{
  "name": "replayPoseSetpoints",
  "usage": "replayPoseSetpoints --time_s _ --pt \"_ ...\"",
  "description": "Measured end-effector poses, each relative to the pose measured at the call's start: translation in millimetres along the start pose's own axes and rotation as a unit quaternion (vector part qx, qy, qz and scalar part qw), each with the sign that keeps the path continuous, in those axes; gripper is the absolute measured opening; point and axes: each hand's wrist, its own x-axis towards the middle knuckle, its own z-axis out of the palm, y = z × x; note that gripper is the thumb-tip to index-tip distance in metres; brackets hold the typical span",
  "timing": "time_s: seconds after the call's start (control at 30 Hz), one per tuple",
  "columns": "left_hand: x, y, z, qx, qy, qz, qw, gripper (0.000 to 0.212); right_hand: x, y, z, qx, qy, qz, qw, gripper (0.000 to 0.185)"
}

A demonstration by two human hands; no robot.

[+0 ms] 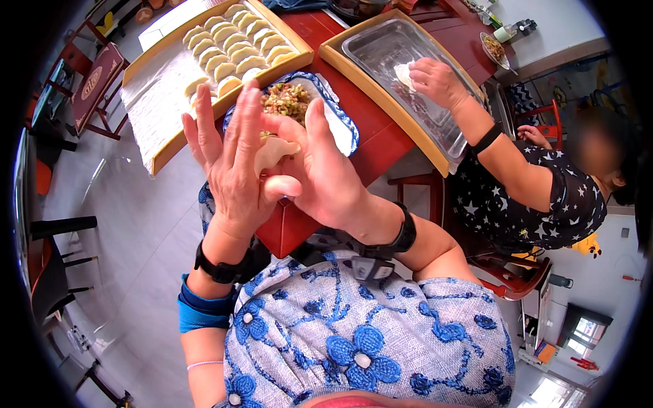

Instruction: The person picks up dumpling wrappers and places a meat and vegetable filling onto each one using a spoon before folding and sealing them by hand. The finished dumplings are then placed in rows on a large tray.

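Observation:
A partly folded dumpling [275,153] of pale dough is cradled between my two hands, with a bit of filling visible at its upper edge. My left hand [229,145] supports it from the left, fingers stretched out and thumb pointing right. From the right, my right hand [326,178] presses against it, thumb raised; some of its fingers are hidden behind the dough. Just beyond my hands, a blue-and-white dish [341,125] holds chopped meat-and-vegetable filling [286,99]. Rows of shaped dumplings [240,43] lie in a cloth-lined wooden tray [153,102] at the upper left.
Another wooden tray [377,120] carries a clear plastic tray [433,109] on the red table [382,143]. To the right, a co-worker's hand [436,81] holds a dough wrapper [405,76] over it. A plate of food [494,51] stands farther back. The table corner points toward me.

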Motion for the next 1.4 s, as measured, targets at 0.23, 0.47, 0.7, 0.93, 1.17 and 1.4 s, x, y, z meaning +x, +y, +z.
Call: replayPoseSetpoints --time_s 0.23,0.47,0.7,0.93,1.17,1.4 --pt "-20 6 -5 -0.328 -0.041 -0.169 0.929 0.079 0 4 -7 0.101 -0.002 0.03 0.994 0.075" --pt "-11 -6 -18 -0.116 -0.055 -0.012 0.992 0.015 3 8 -4 0.128 -0.017 0.044 0.991 0.076" --pt "37 -68 -41 -0.262 0.037 -0.388 0.883 0.027 -13 -28 -30 -0.048 0.006 0.01 0.999 0.063" --pt "54 -240 0 -0.245 -0.058 -0.446 0.859 0.022 -28 -43 -59 -0.122 0.066 -0.001 0.99 0.032" --pt "58 -246 24 -0.055 -0.076 -0.378 0.921 0.011 -30 -45 -62 -0.168 0.083 0.013 0.982 0.027" --pt "55 -249 37 0.049 -0.101 -0.269 0.957 0.01 -28 -61 -66 -0.218 0.091 0.009 0.972 0.025"
